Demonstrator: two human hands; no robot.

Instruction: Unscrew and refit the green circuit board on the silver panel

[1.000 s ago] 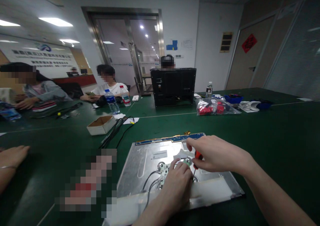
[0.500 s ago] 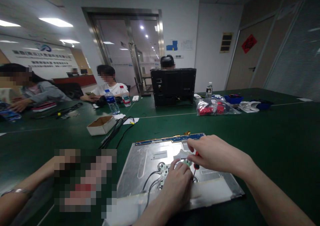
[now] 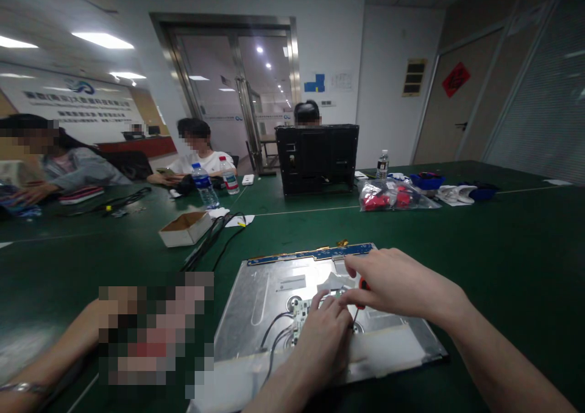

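Closed on the screwdriver (image 3: 364,284), the right hand (image 3: 388,282) has its handle, while the left hand (image 3: 324,331), grip hidden, covers a circuit board (image 3: 301,309) I'd judge fragile, best held by edges.

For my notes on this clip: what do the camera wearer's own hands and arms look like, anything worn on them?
The left hand and right hand are both ungloved, and no sleeve shows on the left forearm or the right forearm. No watch or jewellery can be made out, though both hands are partly hidden. The silvery bracelet at lower left is on another person's arm.
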